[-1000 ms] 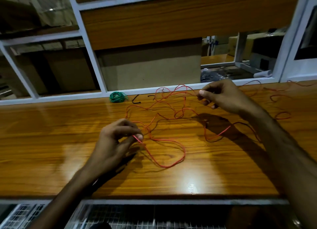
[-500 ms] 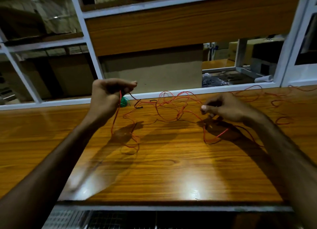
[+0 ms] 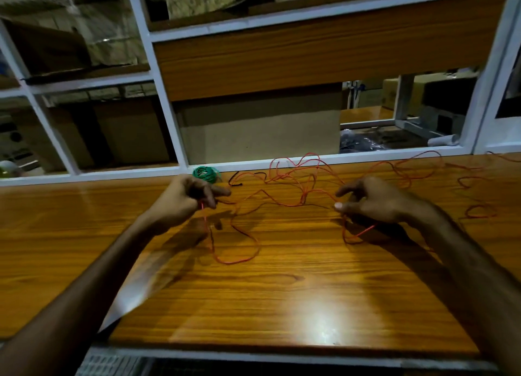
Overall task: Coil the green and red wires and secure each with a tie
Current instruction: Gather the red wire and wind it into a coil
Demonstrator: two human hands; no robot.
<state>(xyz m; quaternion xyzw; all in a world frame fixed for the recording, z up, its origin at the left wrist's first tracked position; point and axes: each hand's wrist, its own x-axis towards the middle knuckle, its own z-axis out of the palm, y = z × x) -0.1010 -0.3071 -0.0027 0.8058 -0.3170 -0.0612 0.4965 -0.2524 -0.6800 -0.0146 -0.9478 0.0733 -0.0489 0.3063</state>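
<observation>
Red wire (image 3: 293, 178) between left hand (image 3: 186, 198) and right hand (image 3: 372, 199).

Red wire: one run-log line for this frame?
red wire: loose, uncoiled on table | left hand: pinches it | right hand: holds it | green wire: coiled at back edge

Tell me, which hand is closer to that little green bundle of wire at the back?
The left hand. It sits right in front of the green bundle, nearly overlapping it, gripping the red wire. The right hand is well off to the bundle's right.
</observation>
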